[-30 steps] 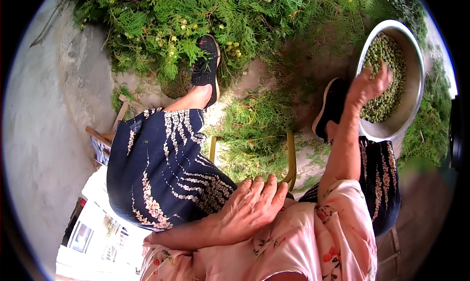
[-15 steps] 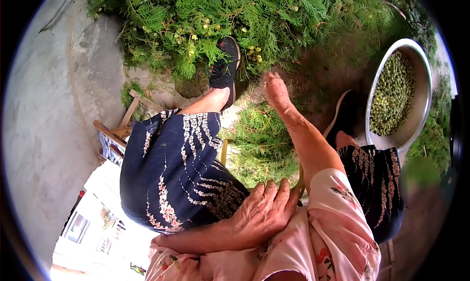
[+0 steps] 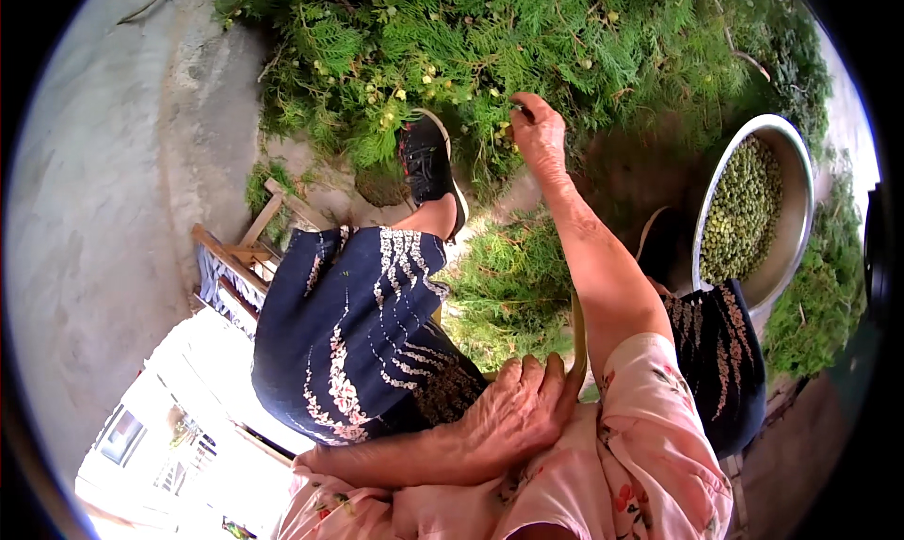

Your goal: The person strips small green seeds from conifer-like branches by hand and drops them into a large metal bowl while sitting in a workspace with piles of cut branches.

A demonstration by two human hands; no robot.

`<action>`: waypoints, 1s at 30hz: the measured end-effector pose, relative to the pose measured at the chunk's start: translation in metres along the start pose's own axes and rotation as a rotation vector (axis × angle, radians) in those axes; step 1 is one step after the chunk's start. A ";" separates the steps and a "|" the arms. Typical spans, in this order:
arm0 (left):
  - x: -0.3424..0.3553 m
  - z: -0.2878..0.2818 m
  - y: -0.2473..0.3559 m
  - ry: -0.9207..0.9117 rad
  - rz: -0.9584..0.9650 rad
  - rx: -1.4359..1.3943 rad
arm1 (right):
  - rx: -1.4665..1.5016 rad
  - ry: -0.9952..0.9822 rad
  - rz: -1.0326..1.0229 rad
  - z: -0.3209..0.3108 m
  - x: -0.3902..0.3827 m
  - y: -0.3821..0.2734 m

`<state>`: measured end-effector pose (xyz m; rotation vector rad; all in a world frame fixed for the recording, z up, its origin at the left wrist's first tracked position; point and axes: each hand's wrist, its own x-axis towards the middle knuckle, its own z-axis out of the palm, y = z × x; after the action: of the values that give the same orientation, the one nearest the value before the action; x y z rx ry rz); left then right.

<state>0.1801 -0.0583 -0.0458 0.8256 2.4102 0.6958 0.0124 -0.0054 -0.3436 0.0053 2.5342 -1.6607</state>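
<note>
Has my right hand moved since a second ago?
Yes: judged against the metal basin, your right hand has gone left, from over the small green pieces inside to the leafy branches.

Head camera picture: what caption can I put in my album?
Right hand by leafy branches, left hand resting palm down, and a metal basin of small green pieces.

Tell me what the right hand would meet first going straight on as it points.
The right hand would likely meet the green branches first, though the gap's depth is unclear.
</note>
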 end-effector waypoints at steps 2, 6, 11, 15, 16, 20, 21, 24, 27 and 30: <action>-0.002 -0.001 -0.003 0.001 -0.024 -0.001 | -0.097 -0.011 -0.034 0.019 0.007 -0.008; -0.008 0.005 -0.008 0.017 -0.117 -0.016 | -0.276 0.009 -0.174 0.038 0.023 -0.008; -0.010 0.011 -0.010 0.017 -0.116 0.005 | -0.668 -0.315 0.000 0.040 0.035 0.008; -0.012 -0.003 -0.009 0.023 -0.134 -0.013 | -0.388 -0.201 -0.144 0.037 0.023 0.015; -0.013 0.000 -0.010 0.002 -0.121 -0.018 | -0.372 -0.179 -0.146 0.032 0.016 0.017; -0.017 -0.002 -0.016 -0.051 -0.098 -0.056 | -0.232 -0.233 -0.138 0.034 0.007 0.016; -0.018 -0.001 -0.016 -0.049 -0.102 -0.057 | -0.264 -0.170 -0.169 0.041 0.010 0.012; -0.014 -0.001 -0.018 -0.079 -0.157 -0.072 | -0.301 -0.104 -0.215 0.063 0.029 0.011; -0.016 0.001 -0.017 -0.018 -0.170 -0.032 | -0.363 -0.219 -0.266 0.076 0.033 0.012; -0.018 0.002 -0.018 -0.031 -0.167 -0.024 | -0.628 -0.332 -0.250 0.075 0.023 0.007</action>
<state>0.1868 -0.0819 -0.0526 0.6122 2.4041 0.6406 -0.0032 -0.0725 -0.3818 -0.6016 2.7322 -0.7585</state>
